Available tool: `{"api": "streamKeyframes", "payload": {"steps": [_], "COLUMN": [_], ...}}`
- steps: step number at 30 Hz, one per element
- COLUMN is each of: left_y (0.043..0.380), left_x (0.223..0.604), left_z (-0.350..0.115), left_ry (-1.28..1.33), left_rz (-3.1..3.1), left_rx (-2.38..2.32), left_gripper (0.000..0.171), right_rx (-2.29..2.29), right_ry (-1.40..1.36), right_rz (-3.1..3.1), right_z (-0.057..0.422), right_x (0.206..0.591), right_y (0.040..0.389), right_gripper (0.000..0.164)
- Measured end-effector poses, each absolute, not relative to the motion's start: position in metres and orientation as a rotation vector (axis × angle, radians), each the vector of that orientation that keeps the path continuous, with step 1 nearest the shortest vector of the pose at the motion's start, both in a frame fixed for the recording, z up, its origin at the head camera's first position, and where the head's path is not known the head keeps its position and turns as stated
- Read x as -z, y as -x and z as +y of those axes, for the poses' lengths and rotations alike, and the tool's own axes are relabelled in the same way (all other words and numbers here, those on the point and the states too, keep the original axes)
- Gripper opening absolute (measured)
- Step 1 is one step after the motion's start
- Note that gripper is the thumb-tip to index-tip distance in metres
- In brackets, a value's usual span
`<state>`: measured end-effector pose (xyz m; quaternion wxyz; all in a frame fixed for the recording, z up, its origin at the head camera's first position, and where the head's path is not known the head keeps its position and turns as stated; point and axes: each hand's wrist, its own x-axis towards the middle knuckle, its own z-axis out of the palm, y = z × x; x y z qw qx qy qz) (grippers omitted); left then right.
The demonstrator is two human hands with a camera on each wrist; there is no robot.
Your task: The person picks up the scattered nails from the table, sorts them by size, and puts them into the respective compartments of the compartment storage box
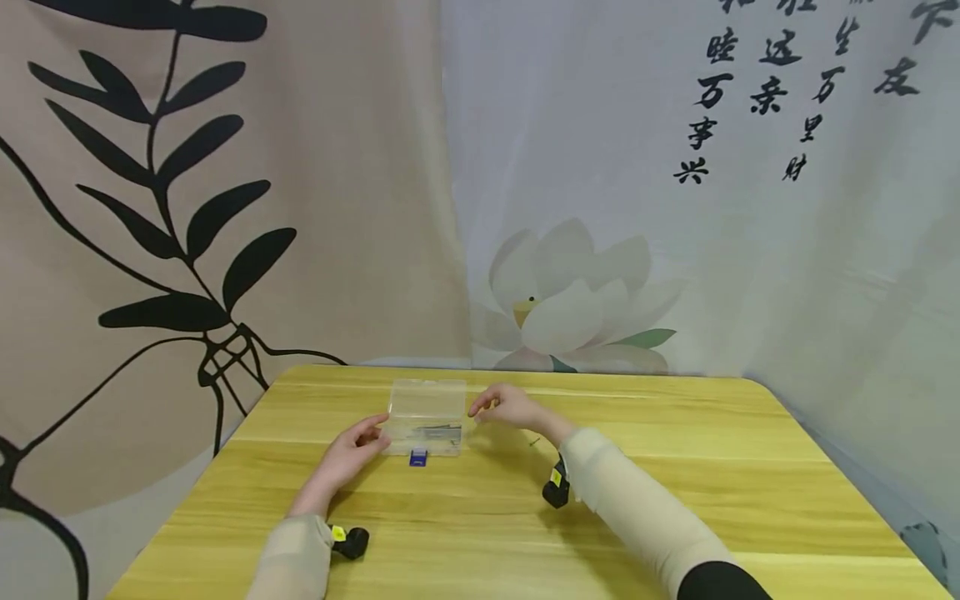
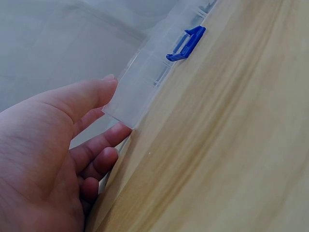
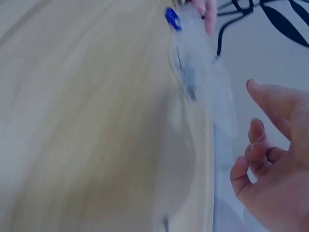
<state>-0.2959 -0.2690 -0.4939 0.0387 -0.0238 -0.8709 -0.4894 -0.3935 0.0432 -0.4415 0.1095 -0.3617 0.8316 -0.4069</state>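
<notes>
A clear plastic box stands on the table with its lid raised at the back. Thin metal pieces, like nails or screws, lie inside it. At its front is a blue latch. My left hand holds the box at its left end, thumb on the near corner and fingers beyond it. To the right of the lid, apart from the box, my right hand hovers with relaxed fingers and nothing in them. A small thin metal piece lies on the table below the right wrist.
The wooden table reaches back to a printed cloth with leaves, a lotus and writing. A black wrist camera hangs under the right forearm, another camera beside the left.
</notes>
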Motion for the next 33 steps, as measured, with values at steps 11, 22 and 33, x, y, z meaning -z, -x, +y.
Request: {"api": "streamKeyframes", "payload": {"steps": [11, 22, 33], "left_y": [0.295, 0.294, 0.295], "left_x": [0.491, 0.491, 0.489], "left_z": [-0.272, -0.267, -0.267], "left_ry": [0.079, 0.091, 0.082], "left_rz": [-2.695, -2.698, -2.705], "left_rx": [1.498, 1.492, 1.482], "left_gripper": [0.051, 0.049, 0.050], "right_rx": [1.222, 1.137, 1.118], "right_ry": [0.888, 0.856, 0.833], "right_rz": [2.444, 2.433, 2.480], "right_z": [0.116, 0.149, 0.144], "right_x": [0.444, 0.470, 0.476], "right_y": [0.397, 0.397, 0.394], "right_gripper": [0.020, 0.011, 0.002]}}
